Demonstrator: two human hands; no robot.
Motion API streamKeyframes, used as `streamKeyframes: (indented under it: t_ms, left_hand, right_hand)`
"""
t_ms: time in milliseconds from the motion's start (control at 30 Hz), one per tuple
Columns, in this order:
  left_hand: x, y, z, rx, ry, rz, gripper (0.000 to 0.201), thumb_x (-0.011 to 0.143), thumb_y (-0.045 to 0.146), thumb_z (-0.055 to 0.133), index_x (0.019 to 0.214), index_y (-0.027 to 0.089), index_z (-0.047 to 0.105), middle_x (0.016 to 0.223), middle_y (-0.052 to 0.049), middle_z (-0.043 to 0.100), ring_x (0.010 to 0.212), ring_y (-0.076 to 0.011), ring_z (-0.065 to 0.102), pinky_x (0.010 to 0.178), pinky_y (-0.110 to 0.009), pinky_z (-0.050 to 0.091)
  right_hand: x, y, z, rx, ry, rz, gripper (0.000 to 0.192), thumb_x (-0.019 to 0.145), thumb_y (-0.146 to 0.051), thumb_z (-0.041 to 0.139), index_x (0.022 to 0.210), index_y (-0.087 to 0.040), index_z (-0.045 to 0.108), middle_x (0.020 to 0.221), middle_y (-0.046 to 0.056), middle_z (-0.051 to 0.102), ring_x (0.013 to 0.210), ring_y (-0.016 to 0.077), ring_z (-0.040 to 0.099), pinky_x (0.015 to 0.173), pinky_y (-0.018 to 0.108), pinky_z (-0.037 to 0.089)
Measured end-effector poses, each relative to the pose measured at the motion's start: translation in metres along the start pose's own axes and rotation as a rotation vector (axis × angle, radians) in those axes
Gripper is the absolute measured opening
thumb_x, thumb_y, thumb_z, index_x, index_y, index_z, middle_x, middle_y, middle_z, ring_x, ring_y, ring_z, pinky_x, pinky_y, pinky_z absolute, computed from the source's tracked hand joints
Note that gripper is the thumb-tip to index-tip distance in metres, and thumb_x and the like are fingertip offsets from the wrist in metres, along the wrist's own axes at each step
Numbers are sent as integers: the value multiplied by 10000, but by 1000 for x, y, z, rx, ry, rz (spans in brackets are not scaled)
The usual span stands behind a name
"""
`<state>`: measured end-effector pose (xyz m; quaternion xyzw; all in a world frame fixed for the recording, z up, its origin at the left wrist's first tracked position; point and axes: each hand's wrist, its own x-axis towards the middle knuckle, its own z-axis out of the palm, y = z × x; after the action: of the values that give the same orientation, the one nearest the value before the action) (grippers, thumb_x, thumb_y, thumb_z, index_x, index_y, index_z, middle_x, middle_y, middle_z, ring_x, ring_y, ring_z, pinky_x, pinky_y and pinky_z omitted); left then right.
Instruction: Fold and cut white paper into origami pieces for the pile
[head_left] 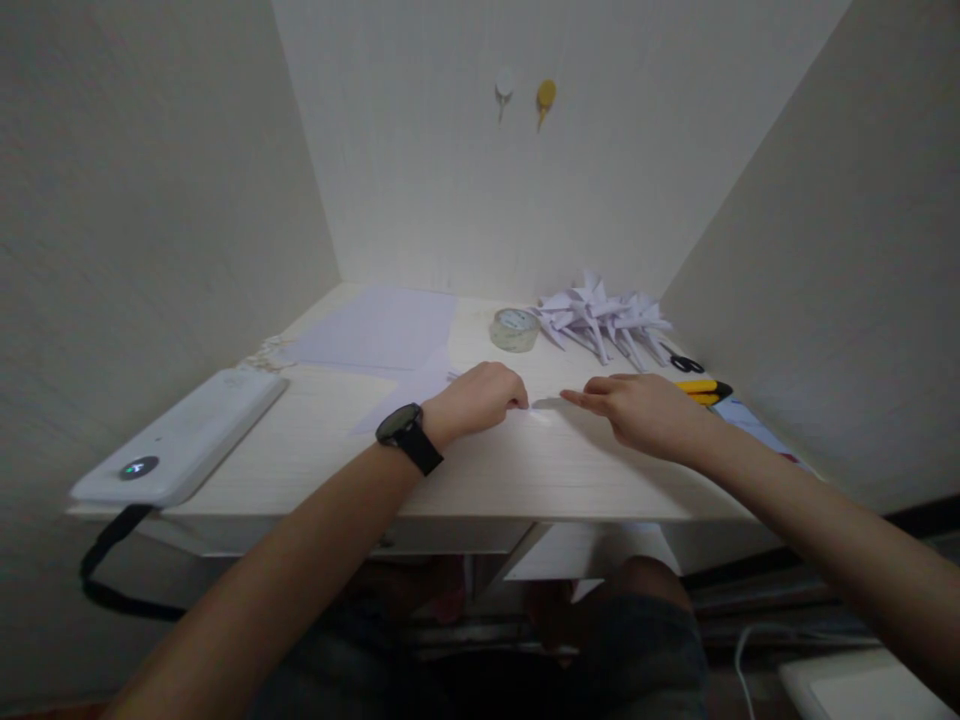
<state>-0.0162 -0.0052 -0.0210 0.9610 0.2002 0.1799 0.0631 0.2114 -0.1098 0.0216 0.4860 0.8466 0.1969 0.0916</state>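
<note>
Your pale desk (pixel 315 450) fits between plain light walls (pixel 427 200). Your left hand (pixel 486 395) has its fingers curled right beside a small pale scrap (pixel 533 406) on the desk; your right hand (pixel 649 412) points its index finger that way, the others folded, and whether either grips anything can't be told.

Looks like a home, prob. a small study/craft nook: pale wood-look desk (pixel 480 475) set btwn light walls, i.e. back wall (pixel 420 180) + L wall (pixel 150 200) & R wall (pixel 847 260), w/ a drawer front (pixel 450 537) below the top. Small hooks on back wall, 1 white (pixel 505 82) & 1 yellow (pixel 547 94), = domestic touch. Desk stuff is std household stationery: clear tape roll (pixel 514 330), blk-handled scissors (pixel 686 365), paper sheets (pixel 382 325), pile of folded-paper pieces (pixel 600 312). Person seated in casual denim (pixel 649 645); white cable (pixel 741 660) low on R.
</note>
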Motion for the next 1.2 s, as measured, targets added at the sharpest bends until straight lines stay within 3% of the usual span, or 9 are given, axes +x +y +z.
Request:
streamKeyframes:
  t_ms: [433, 567, 700, 833, 1000, 1200]
  left_hand:
    - [4, 2, -4, 74, -56, -33, 240, 867, 144, 539, 946, 168, 765, 952, -103, 759, 890, -212, 680, 797, -317, 464]
    - [21, 6, -11, 145, -183, -124, 286, 885, 209, 476, 935, 143, 751, 918, -143, 743, 818, -227, 669, 723, -319, 451]
    - [47, 9, -20, 166, -453, -244, 365, 882, 330, 494, 1043, 105, 733, 992, -199, 729, 819, -255, 653, 675, -328, 444]
    - [65, 9, -27, 105, -640, -355, 285, 739, 264, 620, 935, 112, 760, 798, -153, 726, 779, -252, 629, 693, -333, 445]
    - [70, 7, -28, 44, -719, -342, 277, 702, 277, 604, 837, 88, 754, 666, -134, 676, 646, -251, 601, 641, -366, 443]
    - [69, 0, -24, -35, -703, -309, 233, 713, 265, 598, 789, 92, 735, 688, -106, 666, 617, -201, 564, 649, -349, 438]
  right_hand:
    - [4, -1, -5, -33, 1, -34, 626, 780, 17, 484, 1354, -208, 593, 1126, 88, 737, 900, 201, 699, 720, 296, 471]
    - [3, 0, -5, -43, 22, -51, 615, 779, -4, 506, 1347, -222, 599, 1099, 79, 747, 882, 197, 695, 697, 286, 469]
    - [2, 3, -3, -41, 47, -70, 642, 755, -30, 544, 1358, -245, 590, 1092, 79, 748, 863, 195, 685, 677, 278, 463]
    - [3, 3, -3, -57, 32, -68, 656, 734, -18, 549, 1351, -234, 597, 1098, 80, 746, 867, 196, 684, 675, 277, 457]
    - [5, 3, -3, -88, 19, -82, 633, 758, -7, 523, 1349, -222, 598, 1114, 66, 746, 858, 195, 681, 677, 287, 450]
    - [5, 3, -2, -88, 10, -84, 623, 765, -23, 550, 1351, -231, 594, 1122, 68, 742, 856, 198, 683, 671, 290, 445]
